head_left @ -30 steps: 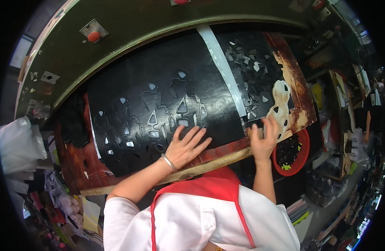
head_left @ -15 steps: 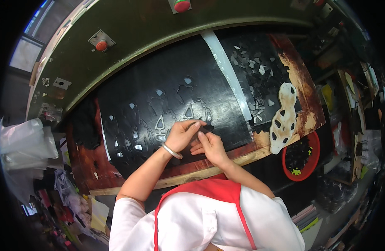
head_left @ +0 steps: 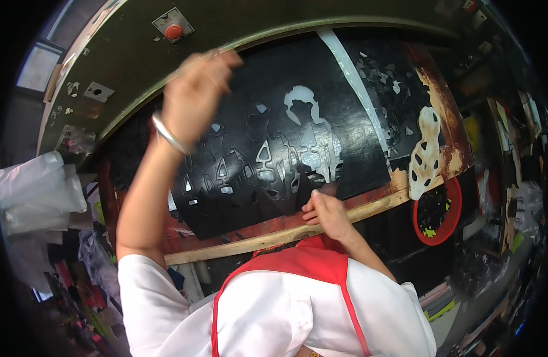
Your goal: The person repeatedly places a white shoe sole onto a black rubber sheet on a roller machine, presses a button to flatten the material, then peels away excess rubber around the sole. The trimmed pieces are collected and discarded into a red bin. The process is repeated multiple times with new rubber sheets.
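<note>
A black sheet (head_left: 256,83) with rows of cut shapes lies on the work surface, and pale openings show through it. My left hand (head_left: 199,98), with a silver bangle at the wrist, is raised over the sheet's far left part. Motion smears its fingers, so its grip is unclear. Close to the sheet's front edge is my right hand (head_left: 327,215), its fingers curled and thumb pressed in beside dark material. What it grips, if anything, blends into the black. A large light-grey cut-out (head_left: 309,143) shows just beyond it.
A white perforated template (head_left: 424,154) lies at the right, partly over a red basin (head_left: 455,214) with black and yellow-green scraps. Small grey scraps (head_left: 396,87) lie beyond a pale strip (head_left: 351,74). A wooden rail (head_left: 256,243) edges the front; a red button (head_left: 174,31) sits on the green panel.
My left hand has left the right one, moving up and left. My right hand has shifted slightly right. A large pale cut-out now shows in the sheet, and the whole view has shifted.
</note>
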The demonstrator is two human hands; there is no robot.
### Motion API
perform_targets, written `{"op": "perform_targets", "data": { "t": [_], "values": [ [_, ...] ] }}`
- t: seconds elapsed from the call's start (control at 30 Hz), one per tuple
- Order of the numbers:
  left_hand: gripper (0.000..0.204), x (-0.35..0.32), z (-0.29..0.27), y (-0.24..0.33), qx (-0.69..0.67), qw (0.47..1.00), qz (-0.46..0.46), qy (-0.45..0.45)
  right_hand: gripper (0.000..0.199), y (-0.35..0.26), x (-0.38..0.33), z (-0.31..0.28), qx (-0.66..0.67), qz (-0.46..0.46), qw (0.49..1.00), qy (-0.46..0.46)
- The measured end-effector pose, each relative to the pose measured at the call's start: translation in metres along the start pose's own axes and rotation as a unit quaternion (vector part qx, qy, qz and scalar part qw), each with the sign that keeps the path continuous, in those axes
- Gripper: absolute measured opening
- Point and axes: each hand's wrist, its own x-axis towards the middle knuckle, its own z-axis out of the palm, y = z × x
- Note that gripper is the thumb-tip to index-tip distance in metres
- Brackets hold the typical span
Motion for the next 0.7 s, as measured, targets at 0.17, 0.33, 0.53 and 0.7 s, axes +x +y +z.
{"op": "perform_targets", "data": {
  "t": [0.17,0.33,0.53,0.7],
  "values": [
    [0.025,-0.146,0.09,0.02,-0.088,0.977,0.114,-0.158,0.05,0.019,0.002,0.031,0.247,-0.045,0.967,0.047],
    [0.029,-0.183,0.102,0.006,-0.071,0.975,0.096,-0.185,0.038,0.023,0.007,0.042,0.291,-0.08,0.951,0.071],
    [0.024,-0.166,0.095,-0.006,-0.24,0.915,-0.255,-0.199,0.037,0.018,0.025,0.065,0.124,-0.006,0.992,0.016],
    [0.026,-0.154,0.1,-0.008,-0.165,0.924,-0.302,-0.166,0.031,0.026,0.038,0.073,0.1,-0.096,0.99,0.038]
  ]
}}
